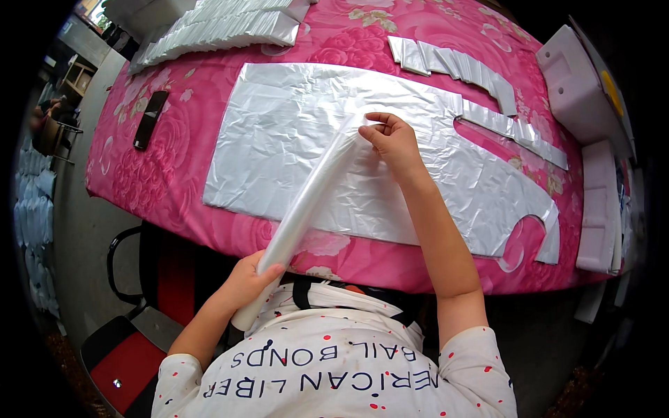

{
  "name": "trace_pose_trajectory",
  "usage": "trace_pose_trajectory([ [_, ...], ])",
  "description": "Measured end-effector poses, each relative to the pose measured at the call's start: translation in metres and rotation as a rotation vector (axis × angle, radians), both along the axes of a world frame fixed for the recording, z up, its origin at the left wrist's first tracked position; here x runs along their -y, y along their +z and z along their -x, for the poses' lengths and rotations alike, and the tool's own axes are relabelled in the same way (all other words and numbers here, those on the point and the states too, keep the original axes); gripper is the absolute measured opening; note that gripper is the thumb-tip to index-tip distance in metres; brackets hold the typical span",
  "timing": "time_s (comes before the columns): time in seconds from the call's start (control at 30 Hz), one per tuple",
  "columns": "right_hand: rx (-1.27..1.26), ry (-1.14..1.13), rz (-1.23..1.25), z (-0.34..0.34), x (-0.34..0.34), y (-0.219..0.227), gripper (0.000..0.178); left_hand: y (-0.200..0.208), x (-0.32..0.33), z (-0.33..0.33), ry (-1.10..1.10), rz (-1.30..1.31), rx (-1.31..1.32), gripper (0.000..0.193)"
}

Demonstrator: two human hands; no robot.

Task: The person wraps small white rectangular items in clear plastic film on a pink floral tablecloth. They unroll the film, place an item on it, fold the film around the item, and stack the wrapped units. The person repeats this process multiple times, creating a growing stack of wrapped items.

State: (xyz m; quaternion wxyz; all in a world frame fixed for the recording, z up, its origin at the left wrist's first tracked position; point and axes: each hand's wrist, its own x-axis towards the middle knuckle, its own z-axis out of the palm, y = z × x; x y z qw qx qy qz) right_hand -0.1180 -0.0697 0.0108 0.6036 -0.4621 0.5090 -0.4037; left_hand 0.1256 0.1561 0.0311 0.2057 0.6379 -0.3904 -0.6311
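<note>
A long, narrow folded plastic sheet (306,198), whitish and see-through, slants across the front of the table. My left hand (252,280) is wrapped round its lower end, close to my body. At the upper end my right hand (394,145) pinches the sheet's tip between thumb and fingers. Under it lies a broad, flat stack of shiny white plastic sheets (268,125), wrinkled on top, with long straps and rounded cut-outs on its right side. The folded sheet covers part of this stack.
A pink floral cloth (188,167) covers the table. On it are a black phone (150,120), a fanned pile of folded plastic (223,31) and a smaller row (453,64). White foam boxes (575,83) stand right; a red-and-black chair (125,362) stands left.
</note>
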Motion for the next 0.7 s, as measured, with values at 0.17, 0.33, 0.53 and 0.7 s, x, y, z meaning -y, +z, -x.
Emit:
trace_pose_trajectory([
  [0.17,-0.151,-0.139,0.095,0.009,0.014,-0.001,0.026,-0.007,0.001,-0.009,0.018,-0.194,-0.428,0.038],
  [0.33,-0.158,0.198,0.007,0.008,0.022,0.008,0.034,-0.017,-0.002,-0.016,0.022,-0.250,-0.539,0.047],
  [0.53,-0.245,0.558,-0.064,0.009,0.031,0.017,0.023,-0.018,-0.003,-0.019,-0.008,-0.256,-0.585,0.054],
  [0.7,-0.243,0.540,0.019,0.023,0.033,0.011,0.018,-0.013,0.001,-0.017,-0.030,-0.265,-0.618,0.056],
])
